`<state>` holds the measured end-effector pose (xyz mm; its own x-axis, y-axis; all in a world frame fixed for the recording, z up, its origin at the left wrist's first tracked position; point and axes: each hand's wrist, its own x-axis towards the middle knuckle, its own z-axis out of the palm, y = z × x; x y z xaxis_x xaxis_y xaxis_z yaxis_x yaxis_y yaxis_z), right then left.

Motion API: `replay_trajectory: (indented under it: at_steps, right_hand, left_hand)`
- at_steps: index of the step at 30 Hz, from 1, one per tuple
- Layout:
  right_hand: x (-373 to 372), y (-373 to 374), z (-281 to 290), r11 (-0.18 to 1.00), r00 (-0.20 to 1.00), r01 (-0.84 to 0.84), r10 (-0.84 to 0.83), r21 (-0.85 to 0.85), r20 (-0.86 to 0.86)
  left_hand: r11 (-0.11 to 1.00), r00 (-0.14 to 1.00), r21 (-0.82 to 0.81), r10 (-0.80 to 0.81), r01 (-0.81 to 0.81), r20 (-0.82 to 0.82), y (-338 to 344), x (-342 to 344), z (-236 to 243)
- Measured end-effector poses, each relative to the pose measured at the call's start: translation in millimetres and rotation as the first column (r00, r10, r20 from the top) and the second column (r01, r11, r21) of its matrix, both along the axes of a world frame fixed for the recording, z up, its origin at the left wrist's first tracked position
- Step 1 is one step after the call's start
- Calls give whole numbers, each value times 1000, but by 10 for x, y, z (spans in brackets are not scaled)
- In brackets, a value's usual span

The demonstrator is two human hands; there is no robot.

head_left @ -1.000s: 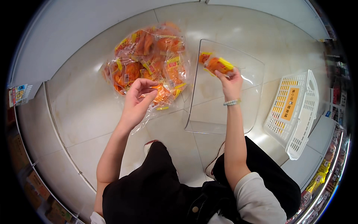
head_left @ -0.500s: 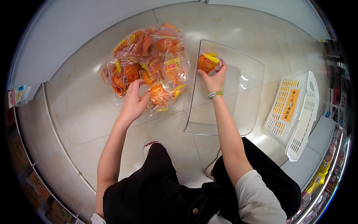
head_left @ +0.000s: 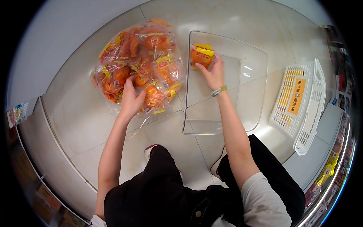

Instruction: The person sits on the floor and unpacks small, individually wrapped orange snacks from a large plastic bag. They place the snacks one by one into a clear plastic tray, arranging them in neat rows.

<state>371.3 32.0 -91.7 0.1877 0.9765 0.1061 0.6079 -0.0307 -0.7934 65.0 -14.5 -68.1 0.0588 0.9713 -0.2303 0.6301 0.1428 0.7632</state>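
Observation:
A large clear plastic bag (head_left: 159, 70) full of orange snack packs with yellow labels lies on the floor at upper centre-left. My left hand (head_left: 132, 96) is at its lower middle, touching the packs, fingers curled and thumb apart. Right of the bag is a clear plastic bin (head_left: 242, 121). At the bin's upper left corner, my right hand (head_left: 211, 75), with a bead bracelet on the wrist, holds an orange pack (head_left: 200, 56). A second pack may lie under it; I cannot tell.
A white slotted basket (head_left: 295, 102) with an orange label stands at the right. Product shelves (head_left: 327, 170) line the right edge, more dim shelving (head_left: 49, 196) the lower left. White cabinet fronts (head_left: 56, 38) border the tiled floor (head_left: 87, 125). My legs and shoes fill the lower centre.
My right hand has moved up-left with the pack into the bin's corner. My left hand has moved onto the bag's packs. The view has shifted slightly.

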Motion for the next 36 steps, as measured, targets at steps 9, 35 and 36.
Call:
replay_trajectory:
  at_steps: [9, 35, 36]
  right_hand:
    - [-194, -104, 216, 999, 999, 36, -35, 30, -33]
    - [-84, 10, 664, 873, 931, -360, 316, -329, -181]
    - [-95, 13, 638, 871, 928, -361, 302, -334, -217]
  left_hand:
    - [1000, 1000, 6, 24, -24, 9, -28, 57, 56]
    - [980, 982, -70, 187, -185, 20, 6, 147, 170]
    - [981, 985, -96, 170, -169, -7, 11, 114, 142]
